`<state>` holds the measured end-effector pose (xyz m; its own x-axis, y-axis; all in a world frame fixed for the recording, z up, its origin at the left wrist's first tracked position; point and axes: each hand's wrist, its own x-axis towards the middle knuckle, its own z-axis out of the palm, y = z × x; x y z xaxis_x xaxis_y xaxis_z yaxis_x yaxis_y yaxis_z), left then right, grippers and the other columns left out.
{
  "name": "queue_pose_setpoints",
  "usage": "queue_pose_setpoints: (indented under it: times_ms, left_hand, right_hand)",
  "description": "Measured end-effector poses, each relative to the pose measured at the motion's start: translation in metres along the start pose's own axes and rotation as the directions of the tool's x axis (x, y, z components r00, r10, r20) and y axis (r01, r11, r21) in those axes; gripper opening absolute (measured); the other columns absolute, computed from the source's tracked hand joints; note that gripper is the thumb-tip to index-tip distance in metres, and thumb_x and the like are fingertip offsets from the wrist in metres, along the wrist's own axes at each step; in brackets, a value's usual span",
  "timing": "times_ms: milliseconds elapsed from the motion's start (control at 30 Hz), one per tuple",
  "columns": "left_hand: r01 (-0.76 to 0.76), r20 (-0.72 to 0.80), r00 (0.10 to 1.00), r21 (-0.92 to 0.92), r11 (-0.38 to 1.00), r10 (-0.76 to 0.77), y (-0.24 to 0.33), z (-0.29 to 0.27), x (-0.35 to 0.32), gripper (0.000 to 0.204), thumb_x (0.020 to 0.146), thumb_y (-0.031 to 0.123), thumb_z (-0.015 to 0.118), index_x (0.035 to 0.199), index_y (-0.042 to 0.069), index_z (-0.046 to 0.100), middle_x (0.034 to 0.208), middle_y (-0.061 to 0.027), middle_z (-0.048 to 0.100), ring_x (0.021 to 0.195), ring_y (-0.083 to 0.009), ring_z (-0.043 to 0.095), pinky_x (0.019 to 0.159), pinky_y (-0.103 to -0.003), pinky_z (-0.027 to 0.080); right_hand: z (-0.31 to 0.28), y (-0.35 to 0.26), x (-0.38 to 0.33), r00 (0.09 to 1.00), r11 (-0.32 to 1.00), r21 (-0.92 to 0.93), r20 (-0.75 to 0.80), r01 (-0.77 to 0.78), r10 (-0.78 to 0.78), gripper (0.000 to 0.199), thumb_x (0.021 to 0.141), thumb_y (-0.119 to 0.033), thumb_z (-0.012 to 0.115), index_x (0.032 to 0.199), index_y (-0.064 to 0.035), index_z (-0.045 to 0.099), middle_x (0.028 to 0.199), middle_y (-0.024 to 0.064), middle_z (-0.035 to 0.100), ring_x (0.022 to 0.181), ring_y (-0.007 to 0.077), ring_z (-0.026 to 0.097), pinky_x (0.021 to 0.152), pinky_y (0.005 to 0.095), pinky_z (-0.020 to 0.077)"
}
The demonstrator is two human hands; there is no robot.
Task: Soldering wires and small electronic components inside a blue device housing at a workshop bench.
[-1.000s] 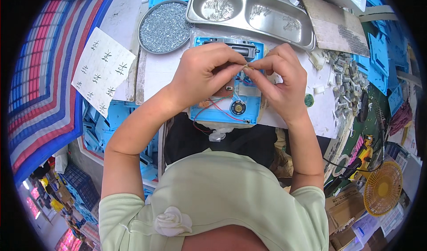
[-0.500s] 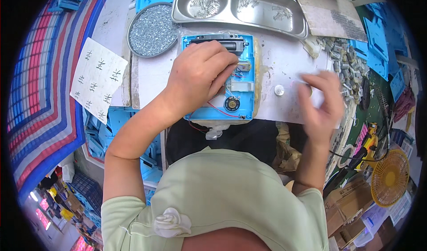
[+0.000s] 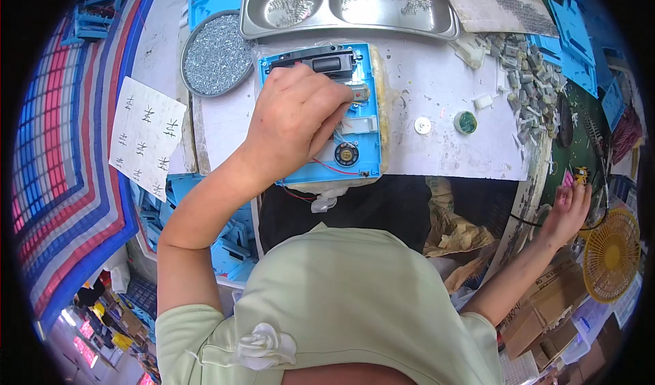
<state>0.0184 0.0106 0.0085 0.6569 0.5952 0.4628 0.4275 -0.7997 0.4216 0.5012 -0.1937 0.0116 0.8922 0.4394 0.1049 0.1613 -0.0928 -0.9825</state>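
Observation:
A light-blue plastic housing [image 3: 293, 175] lies on the table before me, with a black module [image 3: 326, 65], a small round speaker [image 3: 346, 154] and thin red wires in it. My left hand [image 3: 292, 115] rests over its left half. Its fingers are bent together, tips against the left end of a small grey motor-like part [image 3: 359, 94]; the thumb side is partly hidden. Far to the right, my right hand [image 3: 570, 211] is closed over a yellow corded hand tool [image 3: 580, 174], most of which the fingers cover.
A round bowl of screws [image 3: 218, 54] and a steel compartment tray [image 3: 385, 33] stand at the back. Right of the housing are a white disc [image 3: 422, 125], a small green-filled pot [image 3: 465, 122] and piled grey parts [image 3: 527, 85]. A yellow fan [image 3: 612, 255] stands at the right edge.
My right hand has moved from above the table's right side out to the yellow tool, uncovering the green-filled pot. The left hand stays at the housing; the whole view has shifted slightly.

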Motion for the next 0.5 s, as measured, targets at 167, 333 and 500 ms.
queue_pose_setpoints:
  times_ms: [167, 333, 500]
  left_hand:
    - [-0.114, -0.022, 0.993, 0.13, 0.985, 0.117, -0.002, 0.002, 0.005, 0.026, 0.075, 0.006, 0.077, 0.098, 0.009, 0.067, 0.103, -0.0011, 0.073, 0.089, -0.0228, 0.063, 0.079, -0.037, 0.045]
    - [-0.05, -0.038, 0.998, 0.072, 0.996, 0.052, -0.002, 0.001, 0.006, 0.022, 0.077, 0.005, 0.076, 0.097, 0.01, 0.068, 0.095, -0.0017, 0.071, 0.083, -0.0225, 0.063, 0.08, -0.037, 0.045]
    - [0.349, -0.042, 0.926, -0.284, 0.893, -0.376, 0.005, -0.01, -0.008, 0.011, 0.083, 0.007, 0.075, 0.092, 0.008, 0.069, 0.078, -0.0016, 0.067, 0.076, -0.022, 0.061, 0.077, -0.035, 0.043]
  right_hand:
    - [0.0, 0.009, 0.06, 0.997, 0.951, 0.3, 0.059, -0.072, 0.057, 0.022, 0.103, -0.019, 0.063, 0.109, 0.0022, 0.06, 0.086, 0.0078, 0.06, 0.076, 0.0164, 0.056, 0.075, 0.0339, 0.0507]
    - [-0.004, 0.006, 0.097, 0.999, 0.969, 0.247, -0.042, -0.022, 0.033, 0.023, 0.102, -0.017, 0.063, 0.086, -0.0016, 0.058, 0.078, 0.006, 0.055, 0.068, 0.016, 0.052, 0.069, 0.0312, 0.0472]
    - [-0.037, -0.004, 0.074, 0.981, 0.901, 0.406, -0.166, 0.156, -0.095, 0.021, 0.098, -0.016, 0.059, 0.082, -0.0039, 0.056, 0.074, 0.0036, 0.05, 0.066, 0.0169, 0.047, 0.072, 0.0368, 0.0469]
